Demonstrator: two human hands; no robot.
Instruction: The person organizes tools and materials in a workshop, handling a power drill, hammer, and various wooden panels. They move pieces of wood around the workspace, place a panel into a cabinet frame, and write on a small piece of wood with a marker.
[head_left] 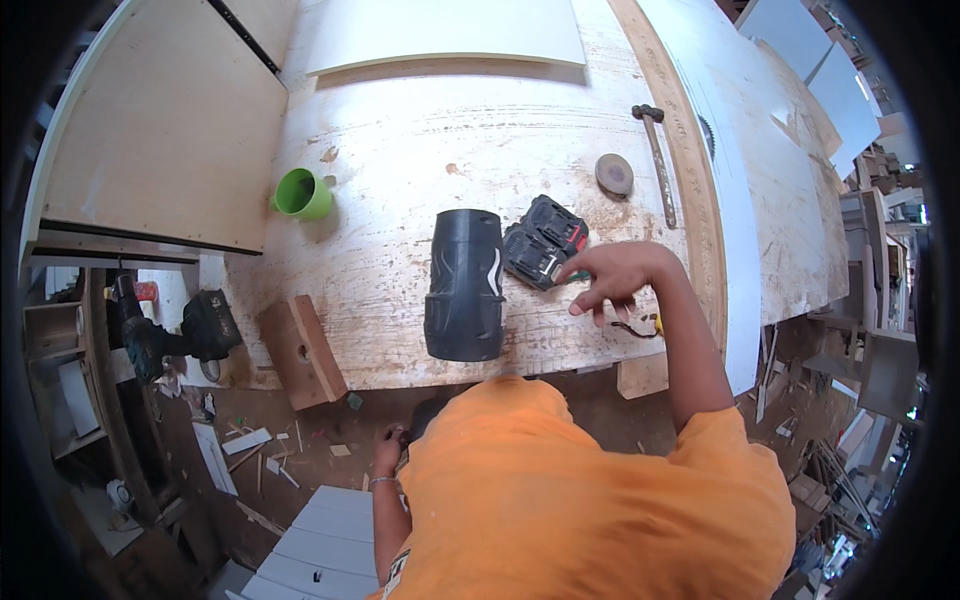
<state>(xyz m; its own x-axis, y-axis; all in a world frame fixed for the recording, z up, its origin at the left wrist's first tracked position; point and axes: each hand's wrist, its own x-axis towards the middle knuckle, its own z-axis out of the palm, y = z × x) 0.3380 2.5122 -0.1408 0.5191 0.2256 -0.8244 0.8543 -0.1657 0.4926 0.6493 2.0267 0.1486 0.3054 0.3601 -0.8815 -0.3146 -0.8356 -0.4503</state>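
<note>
From my remote view, the workbench (390,150) spreads in front of the orange-shirted torso. The black plastic cylinder (465,285) sits near its front edge, probably for easy reach. The hammer (658,165) lies well apart, likely parked clear. I see the right hand (622,275) loosely spread, palm down, fingertips at the 2 battery packs (533,255) right of the cylinder; contact I can't confirm. The left hand (388,450) hangs below the bench, its grip unreadable.

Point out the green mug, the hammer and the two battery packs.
Green mug (321,201): head view, outer wall.
Hammer (660,170): head view, middle of handle.
Battery packs (532,257): head view, casing of the lower pack.
</note>
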